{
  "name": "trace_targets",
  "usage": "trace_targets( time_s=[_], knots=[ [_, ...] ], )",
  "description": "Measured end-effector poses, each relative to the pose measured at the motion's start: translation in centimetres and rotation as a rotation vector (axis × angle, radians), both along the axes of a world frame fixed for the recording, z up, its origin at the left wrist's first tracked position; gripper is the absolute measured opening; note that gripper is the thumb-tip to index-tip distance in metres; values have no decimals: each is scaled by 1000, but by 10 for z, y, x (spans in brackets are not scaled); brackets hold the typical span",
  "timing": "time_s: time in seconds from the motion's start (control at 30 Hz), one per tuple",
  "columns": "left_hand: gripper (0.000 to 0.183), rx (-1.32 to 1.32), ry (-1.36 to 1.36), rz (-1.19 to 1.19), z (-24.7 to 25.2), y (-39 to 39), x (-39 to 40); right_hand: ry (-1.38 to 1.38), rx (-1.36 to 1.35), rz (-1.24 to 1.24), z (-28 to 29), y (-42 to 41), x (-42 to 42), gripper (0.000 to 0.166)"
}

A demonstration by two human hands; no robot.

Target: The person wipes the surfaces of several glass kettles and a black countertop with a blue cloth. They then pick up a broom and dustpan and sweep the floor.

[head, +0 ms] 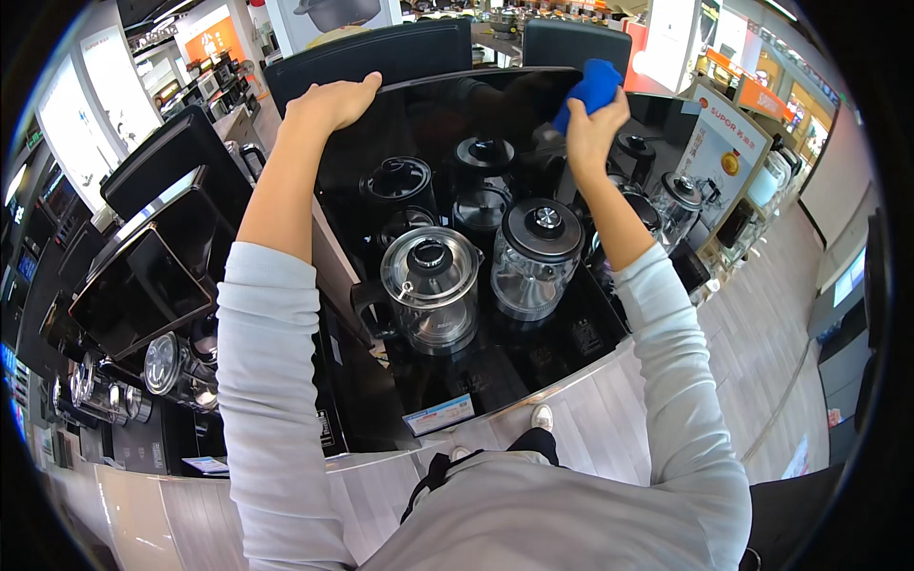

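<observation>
My left hand (330,103) is at the top left corner of an upright, glossy black panel (435,114), its fingers curled over the far side and partly hidden. In my right hand (598,132) is a bunched blue cloth (594,87), held against the panel's upper right end. Two glass kettles stand in front of the panel, reflected in it. The nearer kettle (435,314) has a clear lid and a black handle at its left. Beside it, the other glass kettle (535,278) wears a dark lid with a silver knob.
Both kettles rest on a glossy black display counter (500,378) with a price card (439,414) at its front edge. More glass kettles (168,364) and tilted black panels (146,292) are on the left. To the right stand another kettle (678,196) and an advertising board (725,143).
</observation>
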State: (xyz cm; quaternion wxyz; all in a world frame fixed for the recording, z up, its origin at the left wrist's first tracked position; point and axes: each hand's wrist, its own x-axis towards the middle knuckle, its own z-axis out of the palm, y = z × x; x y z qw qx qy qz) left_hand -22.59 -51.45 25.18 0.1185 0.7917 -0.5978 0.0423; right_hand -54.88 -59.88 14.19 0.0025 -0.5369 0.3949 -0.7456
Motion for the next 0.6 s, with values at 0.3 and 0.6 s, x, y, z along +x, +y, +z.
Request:
trace_targets(
  time_s=[0.3, 0.6],
  knots=[
    [68, -36, -53, 34, 6, 25, -18, 18, -137, 175, 0, 48, 112, 74],
    [61, -18, 98, -179, 3, 8, -4, 584, -411, 315, -17, 104, 180, 76]
  ],
)
